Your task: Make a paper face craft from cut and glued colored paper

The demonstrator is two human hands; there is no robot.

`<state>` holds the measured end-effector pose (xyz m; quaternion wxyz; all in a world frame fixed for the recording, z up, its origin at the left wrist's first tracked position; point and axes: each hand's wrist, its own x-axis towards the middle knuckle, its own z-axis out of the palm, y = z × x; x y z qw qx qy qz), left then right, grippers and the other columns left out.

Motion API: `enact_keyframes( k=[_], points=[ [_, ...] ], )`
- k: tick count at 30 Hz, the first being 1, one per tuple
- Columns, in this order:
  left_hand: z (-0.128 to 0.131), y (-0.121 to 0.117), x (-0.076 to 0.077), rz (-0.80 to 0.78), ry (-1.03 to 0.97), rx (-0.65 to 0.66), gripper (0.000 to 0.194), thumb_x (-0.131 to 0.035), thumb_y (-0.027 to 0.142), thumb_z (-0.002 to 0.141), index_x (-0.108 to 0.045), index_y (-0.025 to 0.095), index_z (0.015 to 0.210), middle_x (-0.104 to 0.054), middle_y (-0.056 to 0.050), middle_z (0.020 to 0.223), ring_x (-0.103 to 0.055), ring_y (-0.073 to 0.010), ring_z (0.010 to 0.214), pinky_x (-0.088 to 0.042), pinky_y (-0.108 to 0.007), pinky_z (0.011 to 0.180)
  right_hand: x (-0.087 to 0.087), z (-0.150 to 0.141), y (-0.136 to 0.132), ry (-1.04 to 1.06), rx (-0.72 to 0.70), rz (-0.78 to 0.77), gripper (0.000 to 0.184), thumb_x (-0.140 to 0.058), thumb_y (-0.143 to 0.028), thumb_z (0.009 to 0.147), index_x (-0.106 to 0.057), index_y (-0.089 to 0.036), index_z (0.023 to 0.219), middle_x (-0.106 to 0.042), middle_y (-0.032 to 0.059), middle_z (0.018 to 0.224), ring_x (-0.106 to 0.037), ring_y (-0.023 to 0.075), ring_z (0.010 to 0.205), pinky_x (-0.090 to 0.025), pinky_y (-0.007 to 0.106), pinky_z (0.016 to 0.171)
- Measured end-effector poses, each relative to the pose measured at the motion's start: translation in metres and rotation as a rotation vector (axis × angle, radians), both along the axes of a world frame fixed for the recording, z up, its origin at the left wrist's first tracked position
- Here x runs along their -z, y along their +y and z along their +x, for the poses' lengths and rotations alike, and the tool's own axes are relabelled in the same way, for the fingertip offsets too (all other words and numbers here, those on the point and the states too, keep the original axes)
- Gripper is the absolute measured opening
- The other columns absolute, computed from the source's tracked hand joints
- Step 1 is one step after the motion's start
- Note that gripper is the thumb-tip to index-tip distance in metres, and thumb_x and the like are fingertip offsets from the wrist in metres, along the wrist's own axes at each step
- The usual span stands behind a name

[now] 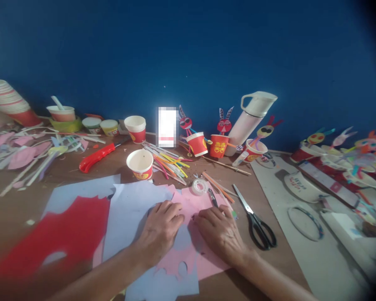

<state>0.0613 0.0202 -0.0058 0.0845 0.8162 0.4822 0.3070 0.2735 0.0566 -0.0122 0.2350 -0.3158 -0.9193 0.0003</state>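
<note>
Over the sheets in front of me, my left hand (164, 223) and my right hand (221, 232) face each other with a small gap between. Both sets of fingers are curled in, and whatever they hold is hidden or too small to name. Under them lies pink paper (211, 261) with cut-out holes, on top of pale blue paper (128, 221). A dark pen (212, 196) points out from beyond my right hand. Just past the fingers sits a roll of clear tape (199, 187). Black-handled scissors (255, 221) lie apart, right of my right hand.
Red cut paper (72, 230) lies at left. Behind are a red-handled knife (97, 157), a paper cup (140, 164), coloured strips (171, 163) and cups with paper figures (219, 144). A thermos (249, 121) leans at the wall. Paper scraps (25, 152) pile up far left.
</note>
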Motion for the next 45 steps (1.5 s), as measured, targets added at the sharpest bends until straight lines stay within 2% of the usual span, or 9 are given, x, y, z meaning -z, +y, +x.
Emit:
enact_keyframes(
  k=[4,9,14,20,25,31,38,41,45],
  points=[
    [0.004,-0.007,-0.002,-0.004,0.121,0.003,0.025,-0.044,0.002,0.087,-0.064,0.016,0.082,-0.062,-0.006,0.087,-0.051,-0.0225,0.079,-0.040,-0.041,0.073,-0.002,0.005,-0.006,-0.012,-0.010,-0.018,0.014,-0.053,-0.013,0.093,-0.065,-0.020,0.094,-0.072,0.0046,0.090,-0.060,0.0198,0.079,-0.030,0.038,0.081],
    [0.005,-0.010,-0.001,-0.033,0.148,0.041,0.022,-0.045,0.005,0.089,-0.064,0.016,0.088,-0.059,-0.005,0.083,-0.051,-0.0214,0.078,-0.040,-0.039,0.072,-0.009,0.008,-0.008,0.026,0.016,-0.042,0.015,-0.051,-0.014,0.094,-0.064,-0.020,0.098,-0.071,0.0046,0.090,-0.061,0.0199,0.080,-0.031,0.038,0.083],
    [0.002,-0.013,-0.003,-0.017,0.070,0.070,0.020,-0.044,0.006,0.091,-0.062,0.015,0.097,-0.064,-0.005,0.090,-0.054,-0.0202,0.083,-0.042,-0.040,0.081,-0.009,0.007,-0.008,0.002,0.019,-0.059,0.015,-0.054,-0.012,0.089,-0.065,-0.021,0.094,-0.070,0.0038,0.088,-0.060,0.0207,0.078,-0.031,0.039,0.080],
    [-0.011,-0.021,-0.014,-0.024,0.026,0.041,0.024,-0.042,0.001,0.090,-0.060,0.015,0.098,-0.065,-0.007,0.099,-0.055,-0.0198,0.091,-0.042,-0.039,0.086,-0.006,0.007,-0.009,0.000,0.005,-0.099,0.019,-0.057,-0.010,0.084,-0.066,-0.021,0.095,-0.070,0.0037,0.091,-0.059,0.0220,0.080,-0.031,0.039,0.080],
    [-0.012,-0.028,-0.020,-0.134,0.189,0.036,0.024,-0.049,0.010,0.090,-0.059,0.016,0.110,-0.061,-0.008,0.103,-0.053,-0.0254,0.093,-0.044,-0.045,0.081,-0.007,0.007,-0.008,0.022,0.003,-0.123,0.017,-0.055,-0.010,0.087,-0.067,-0.021,0.096,-0.071,0.0035,0.089,-0.059,0.0210,0.079,-0.032,0.039,0.080],
    [0.000,-0.029,-0.017,-0.266,0.291,0.063,0.019,-0.053,0.017,0.088,-0.061,0.018,0.106,-0.059,-0.007,0.099,-0.050,-0.0271,0.090,-0.045,-0.049,0.080,-0.006,0.007,-0.009,0.050,0.009,-0.130,0.017,-0.051,-0.011,0.092,-0.067,-0.019,0.089,-0.070,0.0041,0.084,-0.060,0.0198,0.075,-0.032,0.038,0.079],
    [-0.004,-0.023,-0.016,-0.210,0.170,0.082,0.020,-0.050,0.018,0.091,-0.060,0.019,0.108,-0.060,-0.007,0.100,-0.051,-0.0260,0.090,-0.044,-0.046,0.080,-0.011,0.009,-0.007,0.094,0.023,-0.126,0.019,-0.050,-0.013,0.093,-0.066,-0.019,0.085,-0.070,0.0039,0.082,-0.060,0.0191,0.074,-0.033,0.037,0.079],
    [-0.017,-0.016,-0.022,-0.147,0.085,0.068,0.020,-0.045,0.016,0.094,-0.059,0.018,0.109,-0.062,-0.006,0.101,-0.054,-0.0228,0.093,-0.045,-0.041,0.083,-0.011,0.011,-0.005,0.111,0.031,-0.126,0.019,-0.049,-0.013,0.093,-0.066,-0.019,0.089,-0.070,0.0035,0.081,-0.060,0.0190,0.073,-0.032,0.037,0.077],
    [-0.039,-0.015,-0.025,-0.075,0.032,0.010,0.016,-0.048,0.011,0.094,-0.059,0.018,0.102,-0.064,-0.005,0.098,-0.055,-0.0185,0.091,-0.045,-0.035,0.083,-0.011,0.014,-0.005,0.125,0.014,-0.143,0.018,-0.050,-0.012,0.093,-0.066,-0.019,0.089,-0.071,0.0037,0.079,-0.061,0.0194,0.071,-0.033,0.037,0.077]
  ],
)
